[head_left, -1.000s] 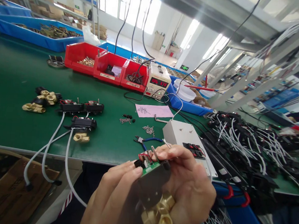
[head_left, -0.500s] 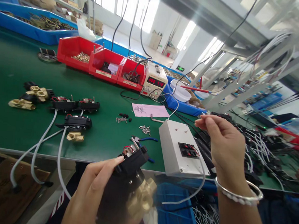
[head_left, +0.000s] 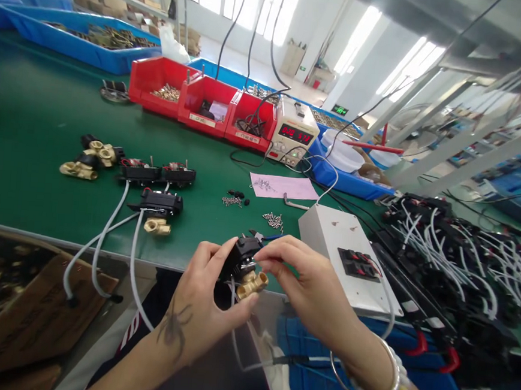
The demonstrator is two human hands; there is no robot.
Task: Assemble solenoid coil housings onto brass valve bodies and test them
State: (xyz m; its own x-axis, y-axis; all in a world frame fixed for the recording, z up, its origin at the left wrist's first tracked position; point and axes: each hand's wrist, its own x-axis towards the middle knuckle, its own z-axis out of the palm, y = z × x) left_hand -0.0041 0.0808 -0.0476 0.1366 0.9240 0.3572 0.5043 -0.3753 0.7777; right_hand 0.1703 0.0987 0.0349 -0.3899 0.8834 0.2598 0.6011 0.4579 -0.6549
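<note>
My left hand [head_left: 205, 299] is closed round a motorised valve: a black housing [head_left: 245, 249] with a brass body [head_left: 252, 284] and a white cable hanging below. At the near edge of the table, my right hand [head_left: 301, 276] pinches thumb and forefinger together against the side of that housing, above the brass part. Whatever sits between those fingertips is too small to make out. Just behind lie blue-handled pliers [head_left: 266, 237] and a small heap of screws [head_left: 273, 221]. To the left, a similar black valve unit [head_left: 160, 202] rests with its cable over the edge.
A grey switch box [head_left: 329, 236] stands at right, beside a pile of black units with white cables [head_left: 445, 251]. Red bins [head_left: 204, 103] and a power supply [head_left: 292, 131] line the back. Brass fittings [head_left: 79, 170] lie at left. A blue crate [head_left: 308, 385] sits below.
My right hand has come from the right, above the switch box, in to the valve. My left hand has turned the valve and shifted it slightly. The view has swung right.
</note>
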